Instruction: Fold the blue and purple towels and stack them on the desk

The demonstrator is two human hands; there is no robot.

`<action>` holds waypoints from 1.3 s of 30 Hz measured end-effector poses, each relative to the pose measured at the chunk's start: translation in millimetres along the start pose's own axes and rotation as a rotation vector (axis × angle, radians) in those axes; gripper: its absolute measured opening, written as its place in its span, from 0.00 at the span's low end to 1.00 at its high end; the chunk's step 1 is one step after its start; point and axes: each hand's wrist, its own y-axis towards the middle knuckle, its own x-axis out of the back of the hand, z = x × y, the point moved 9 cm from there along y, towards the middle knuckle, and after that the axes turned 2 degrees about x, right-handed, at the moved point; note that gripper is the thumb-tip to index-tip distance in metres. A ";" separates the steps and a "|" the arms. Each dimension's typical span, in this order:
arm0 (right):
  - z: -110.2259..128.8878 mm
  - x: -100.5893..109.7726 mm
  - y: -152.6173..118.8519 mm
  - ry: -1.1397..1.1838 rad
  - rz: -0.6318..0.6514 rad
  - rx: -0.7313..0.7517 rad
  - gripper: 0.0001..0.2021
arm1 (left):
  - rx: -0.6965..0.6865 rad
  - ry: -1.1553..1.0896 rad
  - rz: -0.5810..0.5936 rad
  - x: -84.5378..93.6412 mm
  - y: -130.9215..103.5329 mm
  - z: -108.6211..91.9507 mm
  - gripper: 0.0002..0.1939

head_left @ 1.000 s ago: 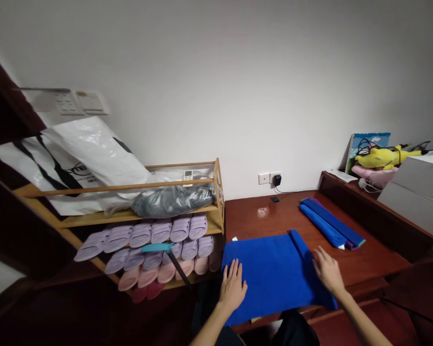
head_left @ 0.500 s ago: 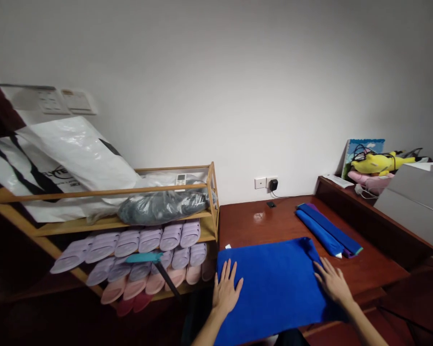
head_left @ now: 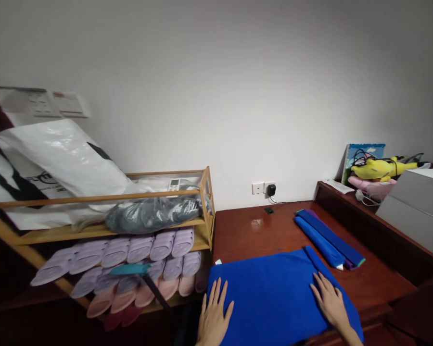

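Observation:
A bright blue cloth lies spread over the front of the reddish-brown desk, its near part reaching the bottom of the view. My left hand rests flat on its left side, fingers stretched out. On the right side, my right hand lies with spread fingers, close to a narrow fold along the cloth's right edge. A small white tag sticks out at the far left corner. Behind my right hand, several blue and purple folded cloths lie in long strips.
To the left stands a wooden rack with several purple slippers and a white plastic bag. A wall socket holds a black plug. On the raised right ledge lie a yellow plush toy and white boxes.
The cloth's right edge now shows a longer narrow fold, with my right hand beside it. My left hand stays flat on the cloth. The whole view has shifted slightly.

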 end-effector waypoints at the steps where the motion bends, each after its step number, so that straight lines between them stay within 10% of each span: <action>1: -15.1 -0.1 5.1 -0.022 0.004 -0.040 0.31 | 0.002 0.006 -0.001 0.5 -0.2 0.3 0.30; 5: -62.1 3.3 27.7 -0.099 0.055 -0.075 0.32 | -0.012 0.015 0.004 3.5 7.2 -3.4 0.30; 20: -120.5 -8.6 90.6 -0.058 0.245 -0.191 0.34 | 0.018 0.061 0.073 -7.8 41.9 -11.3 0.30; 32: -186.9 28.2 24.9 -0.304 0.123 -0.202 0.30 | -0.129 0.042 0.079 3.7 34.0 -7.3 0.29; 39: -105.6 48.6 41.2 -0.350 -0.016 -0.065 0.28 | -0.109 0.042 -0.020 8.7 30.5 -9.7 0.29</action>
